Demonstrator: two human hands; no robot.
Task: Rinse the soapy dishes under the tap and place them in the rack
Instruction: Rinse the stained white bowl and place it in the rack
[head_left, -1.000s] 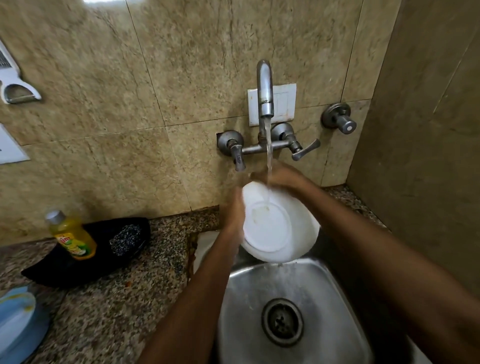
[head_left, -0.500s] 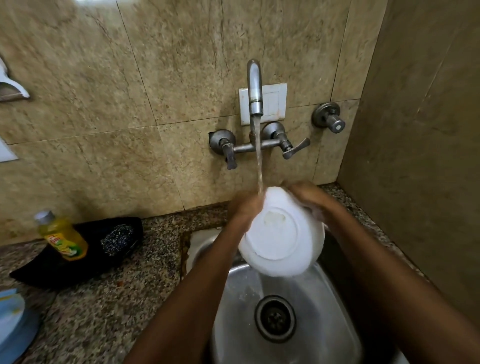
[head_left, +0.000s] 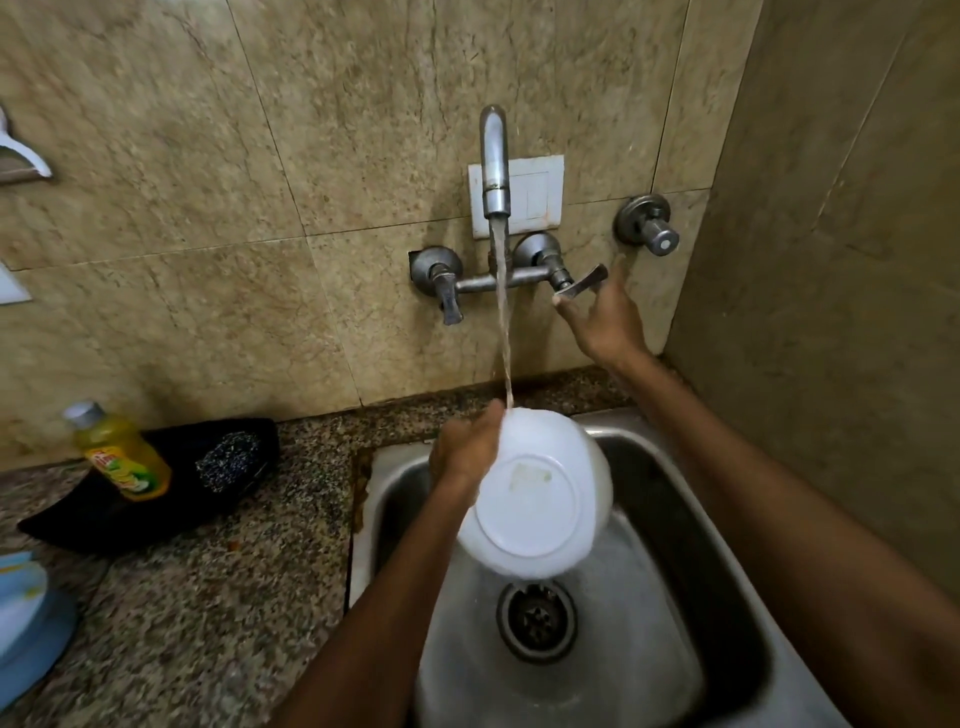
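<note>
Left hand (head_left: 467, 457) grips the white bowl (head_left: 540, 493) at its rim, around ten o'clock on the bowl, fingers curled over the edge and the underside turned up toward the camera. One hand only on it now, and the bowl hangs tilted over the steel sink (head_left: 691, 519), just above the drain (head_left: 536, 618) at six o'clock. The stream from the tap (head_left: 494, 161) comes straight down and strikes the bowl's top edge at twelve o'clock, right beside the gripping fingers. Up at two o'clock, the right hand (head_left: 605, 317) is spread, fingers straight, holding nothing, its fingertips just at the lever handle (head_left: 582, 283) of the right valve; whether they actually touch it I cannot tell. Judging the bowl: rigid, probably light for its size, glossy and wet, so slippery, and likely to chip or break if it drops against the steel. A pinch across the rim, thumb on one face and fingers on the other, looks the safest hold; the smooth round wall offers nothing. Off at nine o'clock on the granite counter (head_left: 208, 623) stands a yellow soap bottle (head_left: 122, 452) against a dark cloth (head_left: 156, 493). No rack in view.
</note>
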